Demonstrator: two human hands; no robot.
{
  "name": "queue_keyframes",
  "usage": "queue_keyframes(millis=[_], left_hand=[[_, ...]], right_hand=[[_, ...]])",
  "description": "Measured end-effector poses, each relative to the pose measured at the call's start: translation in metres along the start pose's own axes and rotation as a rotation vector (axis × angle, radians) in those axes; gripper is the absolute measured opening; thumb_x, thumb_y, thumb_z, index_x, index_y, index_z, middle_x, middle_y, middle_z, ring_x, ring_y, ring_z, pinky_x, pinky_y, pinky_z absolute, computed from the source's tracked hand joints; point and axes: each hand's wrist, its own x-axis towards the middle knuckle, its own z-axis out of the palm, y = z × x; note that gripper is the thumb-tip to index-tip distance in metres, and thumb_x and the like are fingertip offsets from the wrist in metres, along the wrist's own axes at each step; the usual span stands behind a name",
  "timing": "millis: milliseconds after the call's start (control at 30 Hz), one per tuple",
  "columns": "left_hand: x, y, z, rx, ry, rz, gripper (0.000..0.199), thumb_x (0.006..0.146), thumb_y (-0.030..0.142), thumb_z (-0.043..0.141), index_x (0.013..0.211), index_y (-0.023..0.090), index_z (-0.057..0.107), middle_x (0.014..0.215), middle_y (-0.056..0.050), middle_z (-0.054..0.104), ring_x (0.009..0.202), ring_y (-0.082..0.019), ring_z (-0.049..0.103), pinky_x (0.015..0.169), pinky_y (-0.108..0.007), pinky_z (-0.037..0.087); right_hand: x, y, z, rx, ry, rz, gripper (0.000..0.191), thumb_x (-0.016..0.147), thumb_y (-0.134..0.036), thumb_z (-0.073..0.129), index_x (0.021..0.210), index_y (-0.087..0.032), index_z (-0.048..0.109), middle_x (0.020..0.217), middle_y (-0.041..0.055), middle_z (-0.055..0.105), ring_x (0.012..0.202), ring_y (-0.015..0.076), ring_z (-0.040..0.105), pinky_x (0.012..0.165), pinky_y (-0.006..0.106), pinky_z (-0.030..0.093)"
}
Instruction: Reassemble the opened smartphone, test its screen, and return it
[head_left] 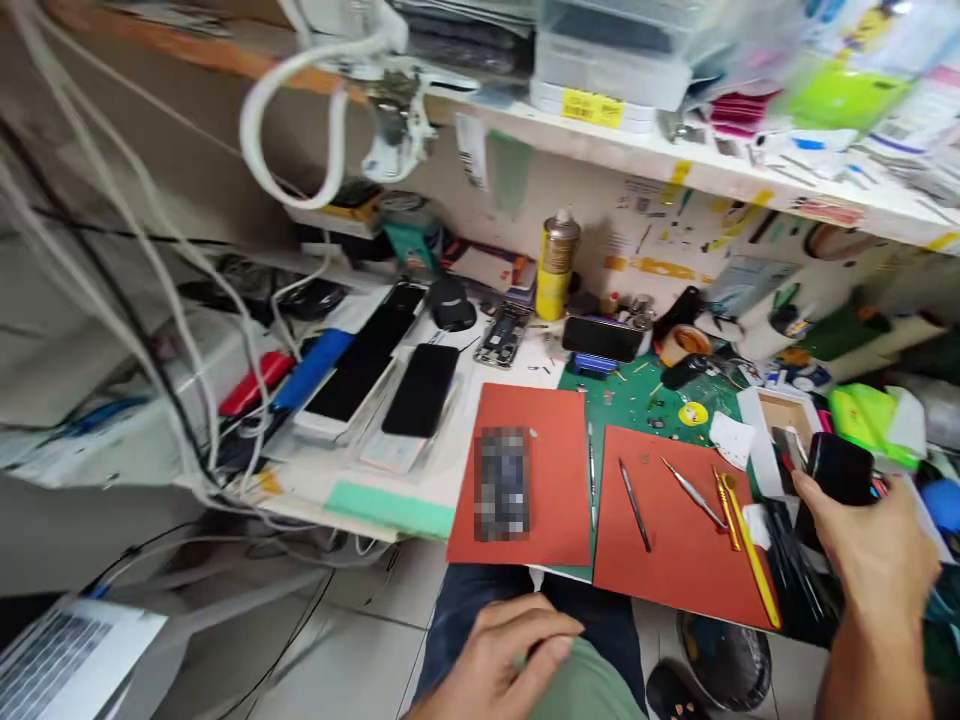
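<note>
My right hand (874, 535) is at the right edge of the bench, its fingers around a black, glossy object with rounded corners (841, 468); its exact kind does not show. Beneath that hand lie several dark, slim tools (796, 560). Over my lap hovers my left hand (510, 650), fingers loosely bent, thumb apart and nothing in it. In front of it, an opened phone body (502, 485), partly pixelated, lies on the left red mat (555, 480). Tweezers (694, 493), a dark pen-like tool (635, 505) and a yellow-handled tool (754, 555) rest on the right red mat (675, 560).
Left of the mats lie a black-screened phone (421, 388) and a long stack of dark panels (367, 350). Behind stand a yellow spray can (553, 270) and a propped phone (600, 340). A loaded shelf (637, 150) overhangs the bench. White cables (161, 260) hang at left.
</note>
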Motion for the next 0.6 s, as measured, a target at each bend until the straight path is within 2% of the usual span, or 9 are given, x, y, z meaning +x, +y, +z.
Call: queue_keyframes(millis=[67, 133, 200, 233, 300, 367, 467, 533, 600], left_hand=[[0.014, -0.001, 0.017, -0.098, -0.119, 0.000, 0.040, 0.105, 0.054, 0.061, 0.122, 0.027, 0.087, 0.101, -0.016, 0.082, 0.088, -0.029, 0.075, 0.091, -0.042, 0.057], [0.026, -0.004, 0.035, -0.347, -0.175, 0.025, 0.053, 0.104, 0.061, 0.061, 0.146, 0.031, 0.073, 0.128, -0.017, 0.079, 0.111, -0.032, 0.076, 0.098, -0.046, 0.058], [0.035, -0.006, 0.053, -0.640, -0.188, 0.024, 0.069, 0.100, 0.072, 0.060, 0.160, 0.038, 0.056, 0.158, -0.014, 0.063, 0.144, -0.035, 0.061, 0.114, -0.052, 0.052], [0.037, -0.006, 0.059, -0.774, -0.184, 0.009, 0.077, 0.097, 0.077, 0.060, 0.163, 0.039, 0.053, 0.165, -0.013, 0.057, 0.151, -0.036, 0.055, 0.119, -0.056, 0.048], [0.037, -0.005, 0.065, -0.957, -0.111, -0.054, 0.079, 0.095, 0.080, 0.061, 0.161, 0.037, 0.056, 0.167, -0.010, 0.055, 0.159, -0.035, 0.047, 0.129, -0.055, 0.038], [0.031, -0.003, 0.059, -1.044, -0.008, -0.100, 0.068, 0.096, 0.068, 0.071, 0.155, 0.035, 0.063, 0.163, -0.010, 0.060, 0.158, -0.034, 0.048, 0.133, -0.053, 0.033], [0.015, -0.003, 0.039, -1.028, 0.109, -0.151, 0.066, 0.090, 0.042, 0.086, 0.151, 0.030, 0.063, 0.145, -0.012, 0.074, 0.140, -0.035, 0.067, 0.127, -0.054, 0.042], [0.006, -0.005, 0.025, -0.976, 0.181, -0.200, 0.065, 0.088, 0.038, 0.089, 0.146, 0.025, 0.064, 0.128, -0.014, 0.081, 0.125, -0.035, 0.076, 0.117, -0.055, 0.053], [0.000, -0.006, 0.015, -0.931, 0.252, -0.230, 0.058, 0.088, 0.039, 0.089, 0.137, 0.023, 0.064, 0.115, -0.015, 0.083, 0.116, -0.035, 0.079, 0.108, -0.053, 0.059]], right_hand=[[-0.045, -0.019, -0.017, 0.007, -0.083, -0.035, 0.115, 0.065, -0.082, 0.087, 0.150, -0.007, 0.065, 0.098, 0.0383, 0.078, 0.076, 0.0477, 0.076, 0.057, 0.051, 0.041], [-0.102, -0.046, -0.032, 0.211, -0.133, -0.177, 0.110, 0.073, -0.092, 0.072, 0.157, -0.023, 0.059, 0.114, 0.0237, 0.081, 0.087, 0.0443, 0.078, 0.065, 0.050, 0.051], [-0.158, -0.076, -0.042, 0.396, -0.178, -0.320, 0.106, 0.078, -0.096, 0.063, 0.154, -0.021, 0.060, 0.115, 0.0191, 0.080, 0.091, 0.0413, 0.078, 0.073, 0.050, 0.057], [-0.182, -0.088, -0.045, 0.453, -0.192, -0.394, 0.105, 0.083, -0.095, 0.060, 0.153, -0.017, 0.060, 0.114, 0.0206, 0.079, 0.094, 0.0412, 0.077, 0.075, 0.050, 0.058], [-0.216, -0.105, -0.046, 0.523, -0.214, -0.487, 0.094, 0.094, -0.086, 0.055, 0.152, -0.012, 0.060, 0.112, 0.0220, 0.079, 0.097, 0.0403, 0.076, 0.075, 0.048, 0.060], [-0.233, -0.108, -0.045, 0.620, -0.273, -0.538, 0.076, 0.104, -0.072, 0.054, 0.151, -0.013, 0.060, 0.116, 0.0211, 0.079, 0.100, 0.0369, 0.078, 0.075, 0.045, 0.063], [-0.239, -0.095, -0.046, 0.804, -0.344, -0.540, 0.049, 0.110, -0.049, 0.057, 0.148, -0.018, 0.063, 0.129, 0.0176, 0.078, 0.109, 0.0301, 0.080, 0.080, 0.037, 0.066], [-0.241, -0.085, -0.050, 0.878, -0.341, -0.517, 0.038, 0.110, -0.039, 0.061, 0.142, -0.019, 0.067, 0.129, 0.0159, 0.079, 0.108, 0.0279, 0.080, 0.081, 0.034, 0.067], [-0.248, -0.078, -0.054, 0.907, -0.329, -0.530, 0.027, 0.107, -0.031, 0.065, 0.131, -0.020, 0.073, 0.119, 0.0145, 0.081, 0.095, 0.0258, 0.081, 0.073, 0.032, 0.067]])
